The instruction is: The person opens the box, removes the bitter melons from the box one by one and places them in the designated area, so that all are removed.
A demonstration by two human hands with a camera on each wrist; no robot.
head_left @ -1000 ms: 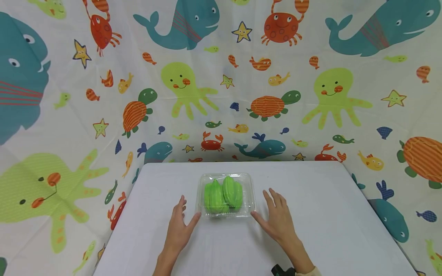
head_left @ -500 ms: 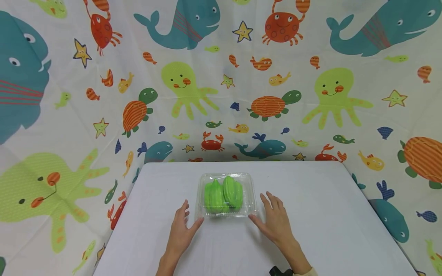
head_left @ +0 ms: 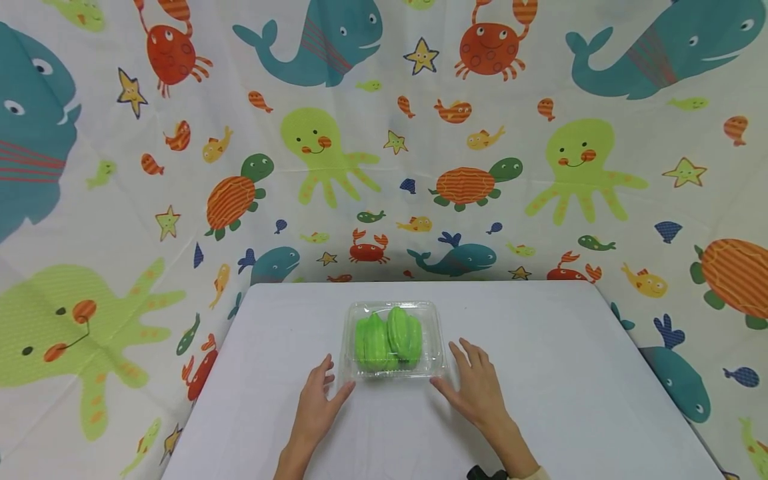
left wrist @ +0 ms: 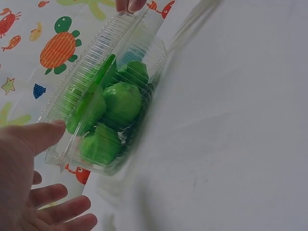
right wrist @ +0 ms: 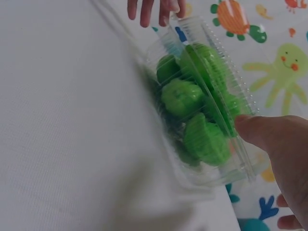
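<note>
**A:** What sits between the hands?

**B:** A clear plastic clamshell box (head_left: 393,340), just below the middle of the head view, resting on the white counter (head_left: 570,373). Its lid is down. Through the plastic you can see green ridged fruits (head_left: 387,339) packed close together, nearly filling the box. I cannot count them for sure.

**A:** And the hands?

**B:** The left hand (head_left: 315,403) is at the box's lower left corner, the right hand (head_left: 477,387) at its lower right. Each grip is loose: fingers fairly straight and spread, closed round nothing. In the left wrist view the left thumb (left wrist: 41,134) meets the rim of the box at the left edge of the frame. In the right wrist view the right thumb (right wrist: 262,130) meets it at the right edge. So thumbs touching the sides, nothing clasped.

**A:** What could go wrong from here, in your judgement?

**B:** The walls look thin and springy. A hard squeeze from both sides could buckle them and pop the lid. Uneven pressure could make the box skid on the smooth counter or twist out from between the thumbs. If it were raised by one end, the fruits would likely roll to the low end and tip it.

**A:** Anything else around?

**B:** Only the sea-creature curtain (head_left: 384,133) filling the upper part of the frame.
</note>
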